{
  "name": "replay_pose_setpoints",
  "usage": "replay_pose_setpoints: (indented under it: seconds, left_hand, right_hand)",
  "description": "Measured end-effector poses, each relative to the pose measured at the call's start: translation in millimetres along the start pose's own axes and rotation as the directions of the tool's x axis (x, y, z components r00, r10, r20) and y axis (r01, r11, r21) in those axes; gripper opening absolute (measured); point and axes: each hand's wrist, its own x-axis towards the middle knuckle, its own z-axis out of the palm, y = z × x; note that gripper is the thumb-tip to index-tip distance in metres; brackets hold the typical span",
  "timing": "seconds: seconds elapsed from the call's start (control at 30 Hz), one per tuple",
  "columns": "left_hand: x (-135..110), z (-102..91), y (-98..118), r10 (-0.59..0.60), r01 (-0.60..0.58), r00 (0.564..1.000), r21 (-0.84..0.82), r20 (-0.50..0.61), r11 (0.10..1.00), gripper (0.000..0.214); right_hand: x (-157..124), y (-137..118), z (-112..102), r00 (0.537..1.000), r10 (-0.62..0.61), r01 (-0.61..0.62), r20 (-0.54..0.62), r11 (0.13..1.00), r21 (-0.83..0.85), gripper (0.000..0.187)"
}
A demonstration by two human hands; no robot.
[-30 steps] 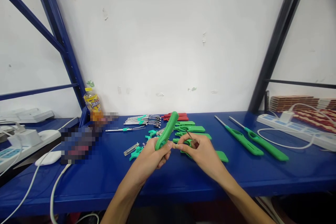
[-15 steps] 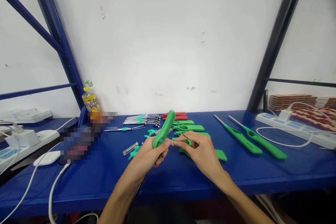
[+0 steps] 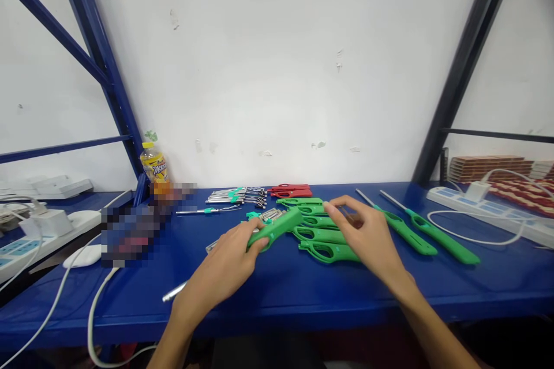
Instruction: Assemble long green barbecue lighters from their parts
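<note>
My left hand [image 3: 229, 259] is closed around the green handle of a long-nosed lighter [image 3: 281, 228]. The handle points away to the right, and the lighter's metal tube [image 3: 173, 292] shows under my wrist at the lower left. Over the row of green lighter handles [image 3: 331, 251], my right hand [image 3: 367, 230] has its fingers curled and thumb close to the index finger; whatever they hold, if anything, cannot be made out. Behind my left hand lie clear lighter tanks [image 3: 270, 214] and teal plastic pieces, partly hidden.
Metal lighter tubes with wires [image 3: 238, 196] and red handles [image 3: 291, 191] lie at the back. Two green lighters [image 3: 445, 237] rest on the right, before a power strip [image 3: 489, 210]. A drink bottle [image 3: 154, 168] stands back left; white cables cross the left side.
My right hand has moved away from the held lighter, to the right. My left hand has tipped the lighter lower and flatter, and its metal tube now shows.
</note>
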Motion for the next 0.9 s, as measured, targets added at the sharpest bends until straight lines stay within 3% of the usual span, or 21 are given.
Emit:
replay_pose_setpoints:
  seconds: [0.3, 0.57, 0.7, 0.9]
  left_hand:
    - [-8.6, -17.3, -15.5, 0.091, -0.104, 0.984, 0.078, 0.154, 0.991, 0.020]
    - [-6.0, -10.7, -17.1, -0.049, -0.003, 0.932, 0.142, 0.359, 0.990, 0.026]
    - [-4.7, -5.5, -12.6, -0.089, 0.031, 0.910, 0.147, 0.405, 0.989, 0.030]
    - [-5.2, -2.7, -7.9, -0.043, -0.008, 0.912, 0.124, 0.408, 0.992, 0.024]
  right_hand:
    - [-1.2, -2.5, -8.5, 0.972, -0.051, 0.082, 0.231, 0.989, -0.127, 0.034]
    - [-7.5, -20.8, -6.4, 0.827, 0.001, 0.154, 0.563, 0.961, -0.229, 0.034]
    - [-11.5, -20.1, -2.9, 0.773, 0.039, 0.180, 0.634, 0.944, -0.278, 0.034]
    - [-13.9, -15.3, 0.7, 0.720, 0.049, 0.212, 0.692, 0.934, -0.287, 0.031]
